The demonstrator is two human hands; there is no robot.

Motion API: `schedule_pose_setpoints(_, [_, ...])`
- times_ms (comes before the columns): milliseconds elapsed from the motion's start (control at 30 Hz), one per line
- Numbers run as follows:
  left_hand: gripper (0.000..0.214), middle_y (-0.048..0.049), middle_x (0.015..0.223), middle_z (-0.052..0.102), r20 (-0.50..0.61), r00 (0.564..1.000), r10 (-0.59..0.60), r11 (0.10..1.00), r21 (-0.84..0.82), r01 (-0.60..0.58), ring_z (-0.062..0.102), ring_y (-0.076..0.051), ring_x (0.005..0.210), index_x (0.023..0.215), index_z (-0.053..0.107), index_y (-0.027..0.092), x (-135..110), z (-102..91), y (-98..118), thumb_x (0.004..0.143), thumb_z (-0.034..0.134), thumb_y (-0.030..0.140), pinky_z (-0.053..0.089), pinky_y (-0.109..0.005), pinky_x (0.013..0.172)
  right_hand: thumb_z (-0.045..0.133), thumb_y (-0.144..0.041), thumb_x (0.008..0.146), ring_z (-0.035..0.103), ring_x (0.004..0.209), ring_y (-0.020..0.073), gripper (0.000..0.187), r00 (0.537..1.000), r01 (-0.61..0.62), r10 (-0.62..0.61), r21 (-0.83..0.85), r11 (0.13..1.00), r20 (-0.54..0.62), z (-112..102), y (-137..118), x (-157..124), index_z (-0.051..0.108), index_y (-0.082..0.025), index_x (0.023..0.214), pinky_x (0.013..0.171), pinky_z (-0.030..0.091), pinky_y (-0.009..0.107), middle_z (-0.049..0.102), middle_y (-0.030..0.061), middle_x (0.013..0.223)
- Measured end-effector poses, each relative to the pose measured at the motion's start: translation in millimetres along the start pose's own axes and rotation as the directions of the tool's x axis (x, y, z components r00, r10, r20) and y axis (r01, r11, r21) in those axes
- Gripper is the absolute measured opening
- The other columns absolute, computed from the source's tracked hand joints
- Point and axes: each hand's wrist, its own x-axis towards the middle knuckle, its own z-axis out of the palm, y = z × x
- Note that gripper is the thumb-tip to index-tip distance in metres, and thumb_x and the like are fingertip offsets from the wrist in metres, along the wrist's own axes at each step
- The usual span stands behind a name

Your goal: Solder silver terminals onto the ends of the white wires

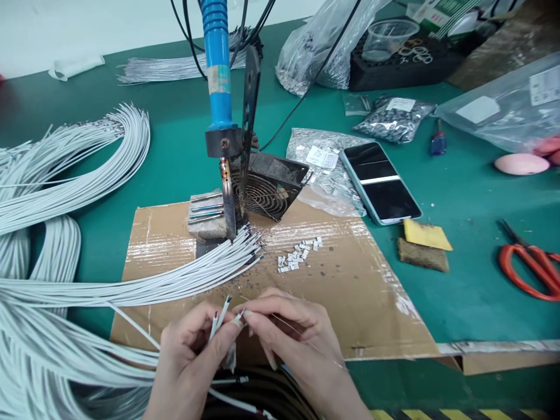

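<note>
My left hand [192,350] is closed round a few white wires [220,315] whose stripped ends stick up between its fingers. My right hand [289,332] pinches a tiny pale part against those wire ends and has a thin solder wire [301,335] running across its fingers. Both hands hover over the near edge of a taped cardboard sheet [350,291]. Just beyond them lies a bundle of white wires [196,274] with bared tips, under a blue-handled soldering iron [217,70] fixed upright in a stand. A small heap of white connectors [297,256] lies to the right.
Large loops of white wire [52,175] cover the left of the green table. A small fan [266,186] sits behind the iron. To the right lie a phone [380,181], parts bags [394,116], a sponge [423,245] and orange scissors [531,265].
</note>
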Motion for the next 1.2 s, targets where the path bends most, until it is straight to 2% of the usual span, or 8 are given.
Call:
schedule_pose_setpoints(267, [0.027, 0.0057, 0.055, 0.046, 0.019, 1.0, 0.02, 0.998, 0.064, -0.021, 0.032, -0.011, 0.055, 0.063, 0.07, 0.017, 1.4, -1.2, 0.5, 0.076, 0.082, 0.037, 0.023, -0.024, 0.052, 0.083, -0.023, 0.087, 0.045, 0.045, 0.0024, 0.005, 0.992, -0.123, 0.115, 0.174, 0.977, 0.06, -4.8, 13.7, -2.4, 0.088, -0.024, 0.086, 0.042, 0.034, 0.015, 0.06, -0.0026, 0.07])
schedule_pose_setpoints(400, [0.025, 0.0058, 0.054, 0.046, 0.037, 0.999, 0.035, 0.995, 0.093, -0.039, 0.032, -0.011, 0.055, 0.062, 0.071, 0.017, -0.2, -1.8, 1.4, 0.077, 0.08, 0.036, 0.022, -0.025, 0.053, 0.084, -0.022, 0.083, 0.042, 0.045, 0.003, 0.005, 0.991, -0.124, 0.115, 0.169, 0.978, 0.062, -5.8, 14.8, -2.3, 0.086, -0.021, 0.078, 0.042, 0.032, 0.015, 0.058, -0.0039, 0.065])
schedule_pose_setpoints(567, [0.028, 0.0054, 0.055, 0.043, 0.086, 0.995, 0.056, 0.979, 0.189, -0.072, 0.031, -0.012, 0.056, 0.065, 0.073, 0.018, -1.2, -6.4, 0.5, 0.081, 0.076, 0.039, 0.022, -0.027, 0.054, 0.08, -0.009, 0.076, 0.045, 0.048, 0.0051, 0.012, 0.998, -0.04, 0.039, 0.034, 0.999, 0.042, -6.3, 2.8, -1.3, 0.085, -0.019, 0.071, 0.044, 0.032, 0.017, 0.058, -0.0037, 0.06])
schedule_pose_setpoints(667, [0.035, 0.0034, 0.059, 0.047, 0.13, 0.99, 0.062, 0.967, 0.238, -0.092, 0.037, -0.013, 0.059, 0.068, 0.071, 0.017, -1.1, -9.1, -2.4, 0.089, 0.07, 0.045, 0.028, -0.027, 0.056, 0.076, -0.009, 0.079, 0.05, 0.052, 0.0079, 0.014, 0.996, 0.072, -0.062, -0.171, 0.983, 0.064, -9.8, -7.3, -1.6, 0.085, -0.018, 0.073, 0.048, 0.036, 0.018, 0.061, -0.0017, 0.06])
schedule_pose_setpoints(767, [0.038, 0.0033, 0.061, 0.048, 0.168, 0.982, 0.09, 0.951, 0.278, -0.135, 0.041, -0.014, 0.06, 0.071, 0.07, 0.018, -1.3, -10.9, -5.3, 0.094, 0.066, 0.048, 0.033, -0.026, 0.059, 0.073, -0.013, 0.085, 0.053, 0.054, 0.0107, 0.017, 0.989, 0.085, -0.048, -0.279, 0.957, 0.138, -15.0, -17.1, -1.9, 0.086, -0.018, 0.076, 0.049, 0.039, 0.021, 0.063, 0.0011, 0.061])
schedule_pose_setpoints(967, [0.033, 0.0046, 0.059, 0.053, 0.167, 0.957, 0.239, 0.899, 0.335, -0.283, 0.046, -0.013, 0.056, 0.071, 0.069, 0.021, -1.7, -10.3, -8.8, 0.097, 0.064, 0.041, 0.035, -0.024, 0.056, 0.072, -0.016, 0.086, 0.055, 0.054, 0.0114, 0.017, 0.989, 0.086, -0.039, -0.341, 0.936, 0.143, -15.7, -25.4, -2.3, 0.085, -0.013, 0.076, 0.049, 0.041, 0.02, 0.065, 0.0033, 0.062])
schedule_pose_setpoints(1067, [0.024, 0.0056, 0.058, 0.056, 0.128, 0.917, 0.378, 0.841, 0.367, -0.398, 0.048, -0.012, 0.053, 0.074, 0.072, 0.022, -2.1, -7.0, -12.8, 0.096, 0.066, 0.031, 0.035, -0.023, 0.051, 0.069, -0.012, 0.085, 0.052, 0.05, 0.009, 0.018, 0.988, 0.139, -0.102, -0.394, 0.908, 0.114, -10.5, -24.1, -3.1, 0.081, -0.013, 0.071, 0.046, 0.039, 0.018, 0.06, -0.0004, 0.058])
schedule_pose_setpoints(1200, [0.009, 0.0089, 0.063, 0.064, -0.013, 0.849, 0.528, 0.769, 0.431, -0.471, 0.051, -0.01, 0.049, 0.084, 0.07, 0.026, -5.3, 0.2, -19.5, 0.091, 0.07, 0.02, 0.038, -0.02, 0.049, 0.069, -0.009, 0.082, 0.048, 0.048, 0.007, 0.018, 0.976, 0.206, -0.217, -0.426, 0.881, 0.023, -3.4, -15.1, -5.5, 0.076, -0.017, 0.067, 0.044, 0.036, 0.017, 0.054, -0.005, 0.055])
